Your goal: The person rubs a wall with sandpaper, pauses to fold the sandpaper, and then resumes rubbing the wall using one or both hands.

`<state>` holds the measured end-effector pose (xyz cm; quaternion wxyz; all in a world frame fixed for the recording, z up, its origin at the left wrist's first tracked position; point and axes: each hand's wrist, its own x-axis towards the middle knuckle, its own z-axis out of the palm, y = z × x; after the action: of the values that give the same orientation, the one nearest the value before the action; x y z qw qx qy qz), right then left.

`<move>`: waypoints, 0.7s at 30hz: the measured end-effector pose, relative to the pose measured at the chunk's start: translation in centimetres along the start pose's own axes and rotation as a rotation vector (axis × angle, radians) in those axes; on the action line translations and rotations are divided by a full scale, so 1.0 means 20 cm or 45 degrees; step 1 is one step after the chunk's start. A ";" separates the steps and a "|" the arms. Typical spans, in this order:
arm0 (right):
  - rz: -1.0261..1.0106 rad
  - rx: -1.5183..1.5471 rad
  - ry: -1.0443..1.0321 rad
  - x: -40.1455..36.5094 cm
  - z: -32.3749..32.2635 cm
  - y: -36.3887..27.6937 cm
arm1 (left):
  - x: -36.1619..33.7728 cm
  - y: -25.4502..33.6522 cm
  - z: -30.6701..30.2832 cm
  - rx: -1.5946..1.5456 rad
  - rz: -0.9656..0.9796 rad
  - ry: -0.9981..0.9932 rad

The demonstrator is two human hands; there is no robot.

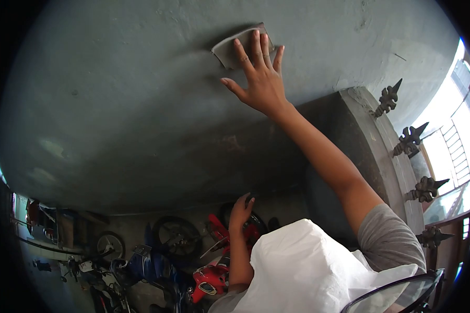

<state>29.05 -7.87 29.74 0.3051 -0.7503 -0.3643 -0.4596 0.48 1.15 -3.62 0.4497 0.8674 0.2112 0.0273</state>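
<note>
We've a grey, patchy wall (141, 104) filling most of the view, w/ a concrete ledge (384, 141) to the R & a dim parking area below. Count: 1 sheet (227, 52), 4 spiked finials (411, 140) along the ledge, at least 2 motorbikes: blue (143, 263), red (214, 279). Our sheet's flat on the wall, upper ctr, long axis slanting lower L to upper R. Our R hand (265, 86) presses it, fingers spread wide, thumb off it. Our L hand (240, 211) hangs low near the red bike; can't tell its grip.
</note>
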 end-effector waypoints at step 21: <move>0.058 -0.239 -0.111 -0.34 0.06 0.15 | 0.01 -0.06 0.01 -0.055 0.031 0.024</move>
<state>30.02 -10.38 22.66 0.2278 -0.8029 -0.3152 -0.4517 0.29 1.57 -4.67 0.4657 0.8598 0.2042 0.0455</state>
